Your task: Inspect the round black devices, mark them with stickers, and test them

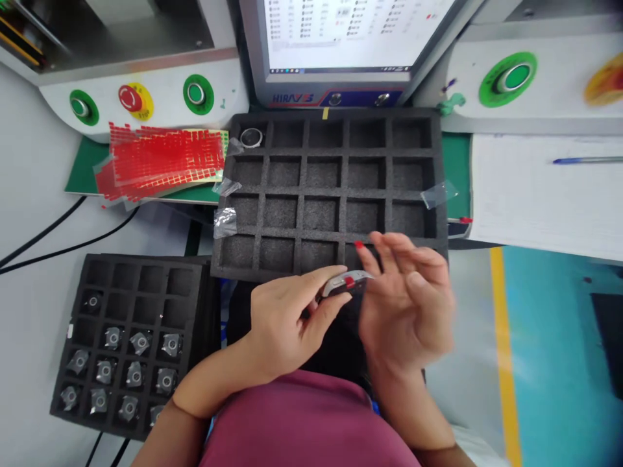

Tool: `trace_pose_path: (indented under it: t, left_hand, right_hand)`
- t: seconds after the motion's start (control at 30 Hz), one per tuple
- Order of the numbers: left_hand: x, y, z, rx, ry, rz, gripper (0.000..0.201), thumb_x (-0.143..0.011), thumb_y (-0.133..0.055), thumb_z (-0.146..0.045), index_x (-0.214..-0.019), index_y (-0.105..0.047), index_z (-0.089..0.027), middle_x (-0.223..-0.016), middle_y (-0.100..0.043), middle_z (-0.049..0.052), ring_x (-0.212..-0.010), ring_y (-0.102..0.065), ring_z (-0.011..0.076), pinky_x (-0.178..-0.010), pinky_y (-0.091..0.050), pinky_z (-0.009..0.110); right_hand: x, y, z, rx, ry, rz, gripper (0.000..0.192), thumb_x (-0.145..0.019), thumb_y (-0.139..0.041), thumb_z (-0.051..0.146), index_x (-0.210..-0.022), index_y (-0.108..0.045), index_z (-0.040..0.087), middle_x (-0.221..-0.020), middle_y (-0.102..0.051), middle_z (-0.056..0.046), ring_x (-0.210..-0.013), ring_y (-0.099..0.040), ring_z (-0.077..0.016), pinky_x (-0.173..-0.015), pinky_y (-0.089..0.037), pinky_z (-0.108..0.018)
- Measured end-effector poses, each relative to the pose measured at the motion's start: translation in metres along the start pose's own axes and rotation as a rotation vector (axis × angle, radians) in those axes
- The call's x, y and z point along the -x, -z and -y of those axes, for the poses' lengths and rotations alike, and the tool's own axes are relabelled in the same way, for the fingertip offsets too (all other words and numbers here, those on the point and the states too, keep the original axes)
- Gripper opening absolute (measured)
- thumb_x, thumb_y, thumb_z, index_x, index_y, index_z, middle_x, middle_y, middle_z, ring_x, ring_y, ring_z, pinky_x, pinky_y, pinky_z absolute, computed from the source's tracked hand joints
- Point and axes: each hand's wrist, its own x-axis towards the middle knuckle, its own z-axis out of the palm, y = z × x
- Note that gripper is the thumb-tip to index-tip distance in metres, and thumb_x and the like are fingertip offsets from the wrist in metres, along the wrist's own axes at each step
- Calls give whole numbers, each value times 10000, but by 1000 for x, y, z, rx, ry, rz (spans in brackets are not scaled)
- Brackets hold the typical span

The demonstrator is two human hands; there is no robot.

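Observation:
My left hand [287,318] pinches a watch case [335,285] between thumb and forefinger, seen edge-on with a silvery rim. A small red sticker [349,282] sits on the side of that rim. Just to the right, my right hand [406,298] is open, palm showing and fingers apart, slightly blurred. On the tip of one of its fingers is another red bit [359,245], apparently a sticker. Both hands are over the near edge of a black foam tray [324,193]. One round watch case [251,137] lies in its far left compartment.
Sheets of red stickers [165,155] lie left of the tray. Lower left, a second foam tray [146,259] holds several film-wrapped round pieces. Behind stand a monitor [335,84] and machine panels with green buttons [196,94]. Papers [545,201] and a pen [588,160] lie right.

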Motion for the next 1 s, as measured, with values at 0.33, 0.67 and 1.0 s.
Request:
trace_pose_path:
  t: [0.33,0.67,1.0]
  left_hand:
    - [-14,-28,-6,72,263,1,258,-913,-669,-224,-1166,-689,-174,-625,-727,-52,-463,-609,65,-556,-535,145]
    - [-36,-33,7,177,433,57,192,-935,-634,-249,-1112,-702,-216,-952,-802,-3,-754,-768,125,-695,-627,189]
    - [-79,-39,60,-167,588,28,84,-896,-653,-160,-972,-618,-165,-1020,-670,56,-618,-712,133,-637,-595,276]
  right_hand:
    - [-12,24,12,131,-72,-192,320,-657,-807,-27,-821,-701,227,-1031,-697,14,-829,-645,-53,-724,-572,-118]
    - [-21,28,20,82,-139,-236,325,-636,-802,-35,-804,-699,224,-1047,-686,4,-842,-642,-63,-706,-575,-133]
    - [-29,20,14,72,-112,-231,273,-648,-855,61,-793,-677,209,-1025,-682,-40,-814,-632,-88,-671,-565,-160]
